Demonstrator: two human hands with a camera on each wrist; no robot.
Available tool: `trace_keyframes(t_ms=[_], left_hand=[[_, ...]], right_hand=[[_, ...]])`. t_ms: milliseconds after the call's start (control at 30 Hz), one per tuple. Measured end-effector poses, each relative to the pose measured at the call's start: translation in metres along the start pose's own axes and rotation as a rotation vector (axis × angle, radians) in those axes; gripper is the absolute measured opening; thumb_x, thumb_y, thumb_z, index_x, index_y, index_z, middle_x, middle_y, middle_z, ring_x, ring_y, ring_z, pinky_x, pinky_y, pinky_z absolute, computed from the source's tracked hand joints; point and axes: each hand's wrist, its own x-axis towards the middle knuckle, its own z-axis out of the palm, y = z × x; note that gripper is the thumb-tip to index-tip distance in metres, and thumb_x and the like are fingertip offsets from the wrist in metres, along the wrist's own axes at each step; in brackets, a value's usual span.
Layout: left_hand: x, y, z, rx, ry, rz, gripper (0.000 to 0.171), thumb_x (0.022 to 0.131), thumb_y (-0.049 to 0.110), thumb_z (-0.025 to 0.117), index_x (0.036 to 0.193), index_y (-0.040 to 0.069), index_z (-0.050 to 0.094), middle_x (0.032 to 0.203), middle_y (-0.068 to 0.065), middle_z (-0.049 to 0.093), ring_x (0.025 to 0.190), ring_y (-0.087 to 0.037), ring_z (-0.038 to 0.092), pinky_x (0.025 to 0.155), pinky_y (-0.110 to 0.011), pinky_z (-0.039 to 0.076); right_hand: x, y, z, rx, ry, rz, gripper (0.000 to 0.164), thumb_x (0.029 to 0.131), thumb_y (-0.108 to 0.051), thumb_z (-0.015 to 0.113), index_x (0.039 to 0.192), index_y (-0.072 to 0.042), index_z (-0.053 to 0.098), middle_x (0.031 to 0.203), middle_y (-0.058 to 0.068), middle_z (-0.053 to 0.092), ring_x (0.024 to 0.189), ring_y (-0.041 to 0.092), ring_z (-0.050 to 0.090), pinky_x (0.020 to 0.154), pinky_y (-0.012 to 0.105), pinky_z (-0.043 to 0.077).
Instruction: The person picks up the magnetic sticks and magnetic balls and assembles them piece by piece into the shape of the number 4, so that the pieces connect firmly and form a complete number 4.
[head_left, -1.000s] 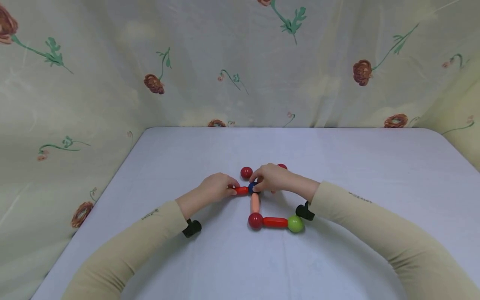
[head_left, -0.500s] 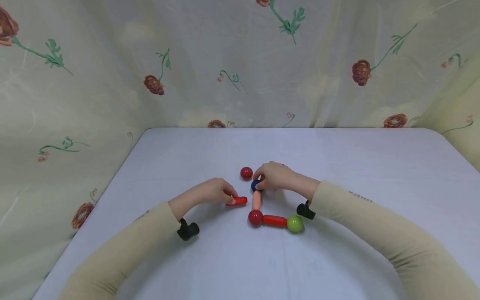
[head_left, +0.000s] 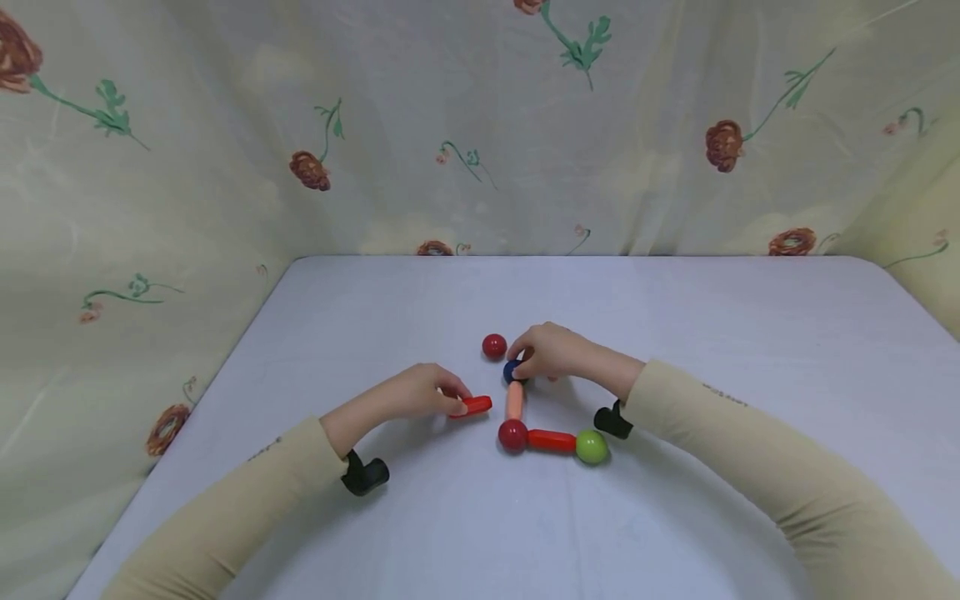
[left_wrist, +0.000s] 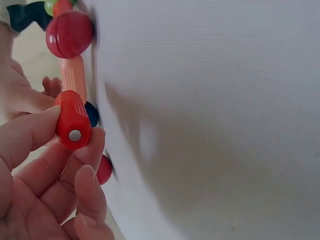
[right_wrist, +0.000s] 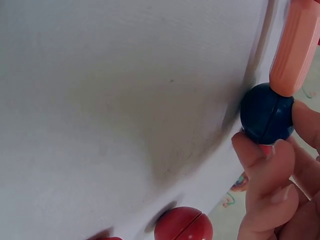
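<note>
Nearest, on the body side of the right hand (head_left: 550, 350): a green ball (head_left: 592, 447), joined by a lower red bar (head_left: 552, 441) to a front red ball (head_left: 513, 436). From there, a salmon bar (head_left: 514, 402) leading away to a blue ball (right_wrist: 265, 114). Holds that blue ball pinched in the right hand. Holds a loose red bar (head_left: 477, 406) in a narrow pinch of the left hand (head_left: 427, 390), the nearer of the two. Turns, as a judgement, on one relation: long axis roughly crosswise, free end aimed from the left hand toward the salmon bar, near but apart. Farther out, just left of the right hand's fingertips, a far red ball (head_left: 494, 347) on the table (head_left: 675, 317).
</note>
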Motion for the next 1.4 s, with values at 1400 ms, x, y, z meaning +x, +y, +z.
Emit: trace_keyframes(t_ms=[1400], left_hand=[[0.010,0.046,0.019,-0.353,0.107,0.151,0.019,0.084,0.020,0.065,0.098,0.008,0.064,0.081,-0.003,0.064,0.076,-0.021,0.059,0.070,-0.030,0.051]], right_hand=[[-0.065,0.006,0.000,0.033,0.161,-0.295,0.023,0.078,-0.010,0.071,0.101,-0.007,0.069,0.089,0.001,0.066,0.080,0.014,0.056,0.065,0.021,0.049]])
